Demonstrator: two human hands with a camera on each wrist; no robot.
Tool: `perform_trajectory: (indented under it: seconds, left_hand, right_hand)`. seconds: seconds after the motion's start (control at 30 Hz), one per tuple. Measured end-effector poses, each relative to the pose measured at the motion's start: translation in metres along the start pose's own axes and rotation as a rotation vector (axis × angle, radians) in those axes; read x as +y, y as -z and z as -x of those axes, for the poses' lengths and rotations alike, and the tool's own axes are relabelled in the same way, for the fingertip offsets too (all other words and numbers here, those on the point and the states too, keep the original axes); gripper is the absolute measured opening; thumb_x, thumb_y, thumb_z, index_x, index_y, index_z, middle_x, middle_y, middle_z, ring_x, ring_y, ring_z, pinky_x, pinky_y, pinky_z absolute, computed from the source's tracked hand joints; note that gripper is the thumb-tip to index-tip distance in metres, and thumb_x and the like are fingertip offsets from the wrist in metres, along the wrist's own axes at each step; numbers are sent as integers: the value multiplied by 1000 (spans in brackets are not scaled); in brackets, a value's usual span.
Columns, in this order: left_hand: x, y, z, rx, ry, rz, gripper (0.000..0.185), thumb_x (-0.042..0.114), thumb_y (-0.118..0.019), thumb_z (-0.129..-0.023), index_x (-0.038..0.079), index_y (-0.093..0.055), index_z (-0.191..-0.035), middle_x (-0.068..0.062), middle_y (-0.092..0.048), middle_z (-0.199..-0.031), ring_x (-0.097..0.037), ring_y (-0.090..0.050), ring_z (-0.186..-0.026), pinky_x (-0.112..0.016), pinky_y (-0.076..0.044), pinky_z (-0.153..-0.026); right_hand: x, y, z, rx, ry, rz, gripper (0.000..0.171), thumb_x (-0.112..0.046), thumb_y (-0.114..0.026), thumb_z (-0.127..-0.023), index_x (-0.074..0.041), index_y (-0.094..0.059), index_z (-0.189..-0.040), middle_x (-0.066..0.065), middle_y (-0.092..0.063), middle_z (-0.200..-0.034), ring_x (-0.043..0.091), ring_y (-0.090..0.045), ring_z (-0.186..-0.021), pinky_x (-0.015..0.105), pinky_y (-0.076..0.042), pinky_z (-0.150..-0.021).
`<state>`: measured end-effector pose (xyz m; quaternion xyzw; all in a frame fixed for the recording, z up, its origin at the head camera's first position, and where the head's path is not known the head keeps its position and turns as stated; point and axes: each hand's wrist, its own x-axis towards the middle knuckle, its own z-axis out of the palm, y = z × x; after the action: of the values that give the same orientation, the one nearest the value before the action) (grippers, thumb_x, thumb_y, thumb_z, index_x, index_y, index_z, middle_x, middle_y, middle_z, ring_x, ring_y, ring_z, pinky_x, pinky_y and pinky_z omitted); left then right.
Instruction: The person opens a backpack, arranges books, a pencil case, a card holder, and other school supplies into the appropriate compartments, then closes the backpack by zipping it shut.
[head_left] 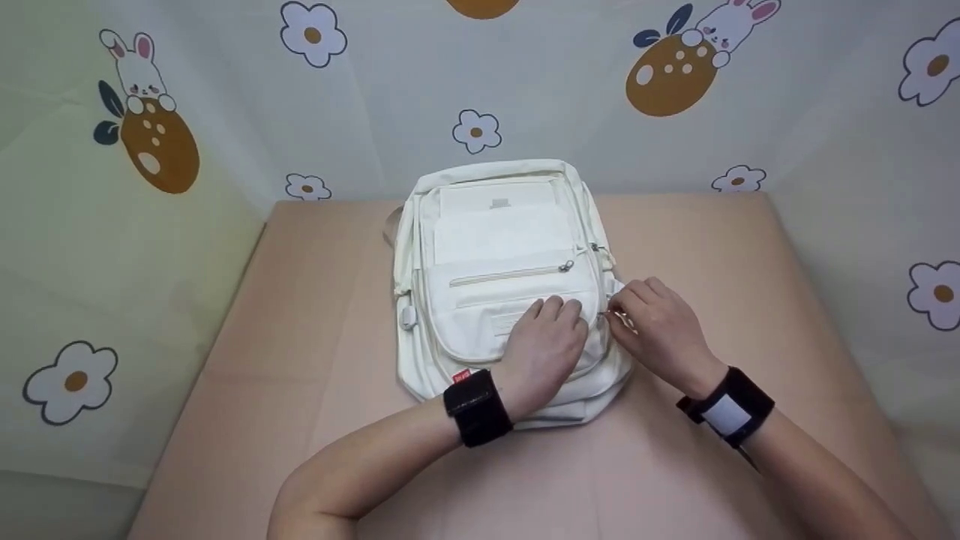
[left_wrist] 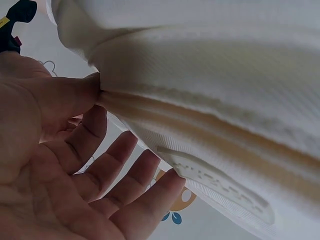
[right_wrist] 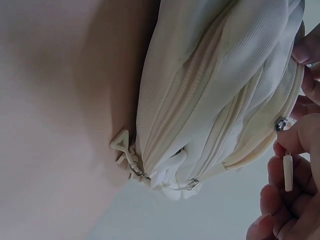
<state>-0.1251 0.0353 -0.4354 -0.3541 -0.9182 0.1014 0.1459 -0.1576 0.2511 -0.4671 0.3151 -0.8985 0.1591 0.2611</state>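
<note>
A cream-white backpack (head_left: pixel 495 236) lies on the table, its front face up. My left hand (head_left: pixel 545 349) reaches over its lower front. In the left wrist view the thumb and index finger pinch the pocket edge beside the zip seam (left_wrist: pixel 210 135); the other fingers spread near a raised label patch (left_wrist: pixel 220 185). On the bag's right side, my right hand (head_left: pixel 664 330) pinches a metal zipper slider (right_wrist: pixel 281 124) between thumb and index finger. A pale zipper pull (right_wrist: pixel 288 172) hangs below the slider, against the curled fingers. The left fingertips (right_wrist: pixel 302 52) grip the same pocket edge just above.
The bag rests on a pinkish-beige tabletop (head_left: pixel 322 315). A second zipper (head_left: pixel 510 276) crosses the front pocket, and a red tag (head_left: pixel 461 376) sits near the left wristband. Behind hangs a printed curtain (head_left: pixel 390 97) with rabbits and flowers. Other zipper pulls (right_wrist: pixel 192 184) dangle at the bag's side.
</note>
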Motion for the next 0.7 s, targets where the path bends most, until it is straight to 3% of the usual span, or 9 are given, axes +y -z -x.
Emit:
perform_trajectory:
  seconds: [0.37, 0.7]
  left_hand:
    - [1, -3, 1, 28, -7, 50, 17, 11, -66, -91, 12, -68, -107, -4, -57, -114, -24, -56, -112, -40, -48, -104]
    - [0, -4, 1, 21, -5, 63, 20, 9, -65, -91, 12, -67, -111, -4, -57, -116, -24, -55, -114, -41, -47, -105]
  right_hand:
    - [25, -10, -23, -16, -83, -2, 8, -10, -74, -94, -7, -70, -99, 8, -66, -93, 29, -55, -83, 40, -46, -71]
    - [31, -12, -26, -9, -61, -36, 9, -8, -77, -91, -8, -70, -98, 7, -66, -92, 29, -56, -84, 41, -44, -72]
